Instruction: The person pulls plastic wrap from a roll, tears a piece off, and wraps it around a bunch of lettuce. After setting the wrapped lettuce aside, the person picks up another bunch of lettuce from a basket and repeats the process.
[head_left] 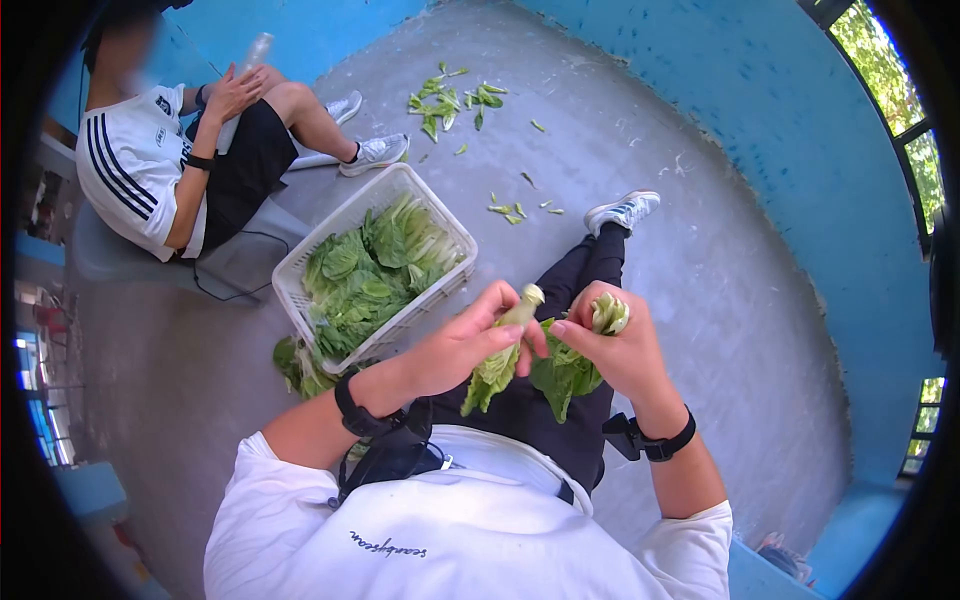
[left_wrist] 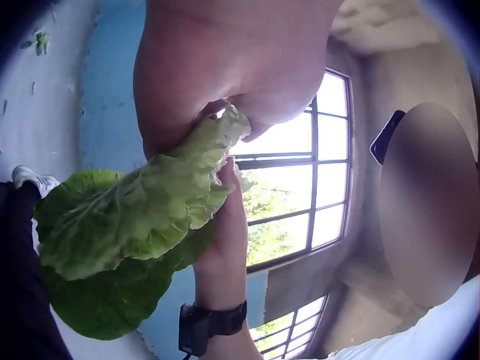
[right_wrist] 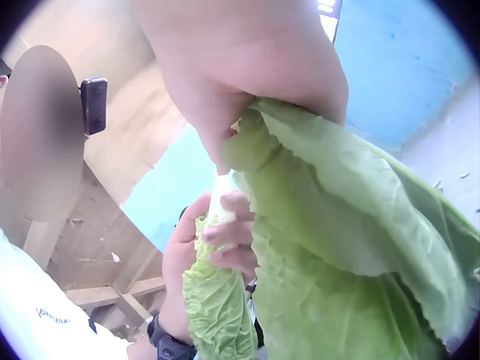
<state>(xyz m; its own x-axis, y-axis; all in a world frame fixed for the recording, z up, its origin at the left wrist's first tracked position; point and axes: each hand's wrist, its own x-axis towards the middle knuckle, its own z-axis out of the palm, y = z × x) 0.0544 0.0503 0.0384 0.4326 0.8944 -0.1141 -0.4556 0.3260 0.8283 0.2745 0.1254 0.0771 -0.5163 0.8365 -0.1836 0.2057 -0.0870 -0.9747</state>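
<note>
In the head view the left hand grips a leafy green vegetable by its pale stem, stem end up and leaves hanging. Beside it the right hand holds a bunch of green leaves, whose pale ends show above the fist. The left wrist view has the left hand over a broad crinkled leaf. From the right wrist the right hand pinches large leaves, with the left hand's fingers around the pale stem behind.
A white plastic basket of leafy greens stands left of the legs, with more greens beside it on the floor. Leaf scraps lie farther off. A seated person holds a clear bottle at the upper left.
</note>
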